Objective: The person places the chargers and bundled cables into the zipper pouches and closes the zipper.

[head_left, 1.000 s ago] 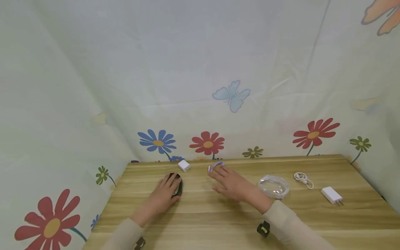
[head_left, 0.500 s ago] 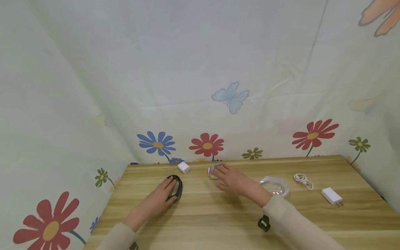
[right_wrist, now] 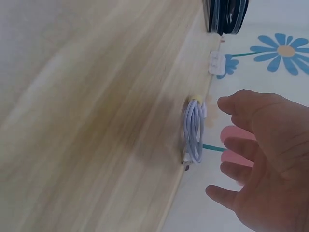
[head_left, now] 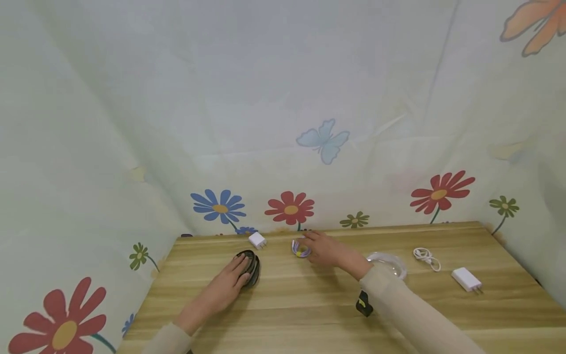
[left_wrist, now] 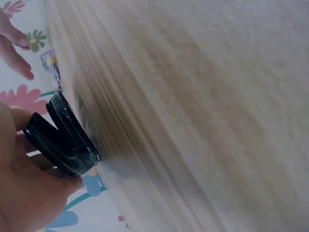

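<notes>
Wood-grain tabletop [head_left: 283, 314]: left grip [head_left: 224, 285] clamps zippered case [head_left: 254, 269]. Likely picking step: unclosed right grip [head_left: 327, 250] should pinch lilac cable [right_wrist: 193, 128] at its nine o'clock.

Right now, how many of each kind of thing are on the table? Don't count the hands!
Chargers: 2, back white charger and right white charger
Cables: 2, purple cable and white cable
Black case: 1
Clear oval thing: 1
Total: 6

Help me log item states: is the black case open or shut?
Partly open. In the left wrist view, the case gapes in a V, its zip-lined edges parted at one end and meeting at the other.
</notes>
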Motion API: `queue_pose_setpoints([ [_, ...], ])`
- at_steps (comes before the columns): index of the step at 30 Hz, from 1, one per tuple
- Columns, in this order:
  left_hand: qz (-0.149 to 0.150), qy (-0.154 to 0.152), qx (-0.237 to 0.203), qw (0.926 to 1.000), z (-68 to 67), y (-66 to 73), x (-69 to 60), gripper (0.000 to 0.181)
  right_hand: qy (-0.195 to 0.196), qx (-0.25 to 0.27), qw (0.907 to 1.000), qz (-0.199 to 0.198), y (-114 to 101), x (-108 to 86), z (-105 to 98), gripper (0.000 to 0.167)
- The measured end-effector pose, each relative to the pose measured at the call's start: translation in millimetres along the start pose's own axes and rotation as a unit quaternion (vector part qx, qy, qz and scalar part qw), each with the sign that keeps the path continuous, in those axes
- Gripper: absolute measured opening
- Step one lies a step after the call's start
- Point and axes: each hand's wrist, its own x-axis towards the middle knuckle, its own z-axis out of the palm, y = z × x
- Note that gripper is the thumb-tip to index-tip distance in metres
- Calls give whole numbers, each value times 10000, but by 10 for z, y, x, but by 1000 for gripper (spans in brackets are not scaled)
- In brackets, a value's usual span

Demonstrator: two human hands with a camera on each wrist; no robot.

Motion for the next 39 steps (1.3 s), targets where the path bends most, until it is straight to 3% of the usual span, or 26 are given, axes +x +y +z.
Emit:
queue_pose_setpoints([
  [5, -135, 3, -101, 9999, -4, 11, 17, 53, -142, 145, 9998, 23, 50, 104, -24, 53],
  [12, -246, -1, -231, 9994, -28, 14, 17, 53, -328, -71, 9993, -166, 99, 270, 1, 56],
  [23, -291, -74, -387, 9988, -49, -13, 7, 56, -810, 101, 9964, 247, 162, 500, 33, 58],
  [31, -352, -87, -421, 9985, -13, -37, 24, 57, -1108, 149, 9934, 264, 194, 516, 47, 56],
  [39, -354, -40, -452, 9983, -22, -31, 40, 58, -1019, 145, 9944, 222, 233, 501, 40, 49],
])
